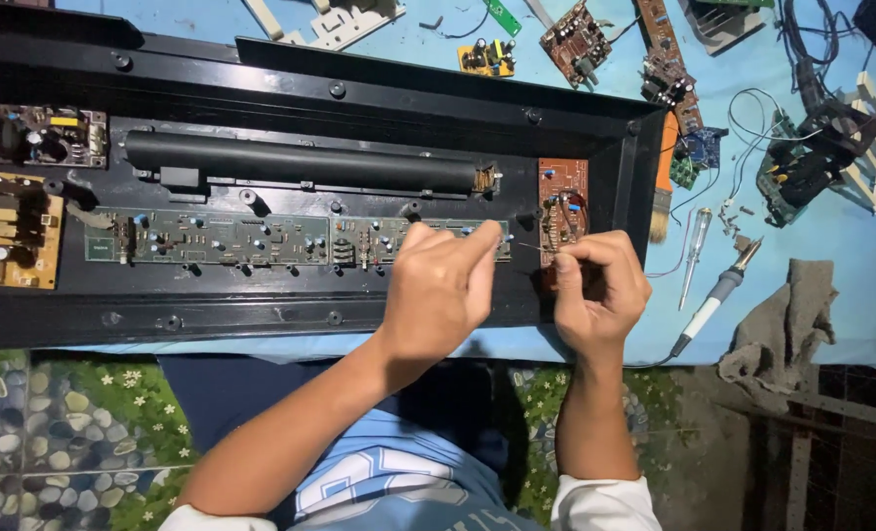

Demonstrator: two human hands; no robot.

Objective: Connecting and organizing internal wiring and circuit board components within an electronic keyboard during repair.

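Note:
A long black plastic housing [379, 108] lies open on the blue table, with a long green circuit board [222, 239] along its middle and a small brown board [562, 197] at its right end. My left hand [438, 290] hovers over the right end of the green board, fingers curled and pinching. My right hand [600, 285] rests on the lower part of the brown board, fingertips pinched. A thin wire [528, 247] runs between the two hands; both seem to hold it. What lies under my hands is hidden.
A soldering iron [718, 292] and a screwdriver [694, 251] lie right of the housing, beside a grey rag [782, 329]. Loose circuit boards [578, 39] and wires [753, 108] crowd the far right. Two more boards [35, 135] sit in the housing's left end.

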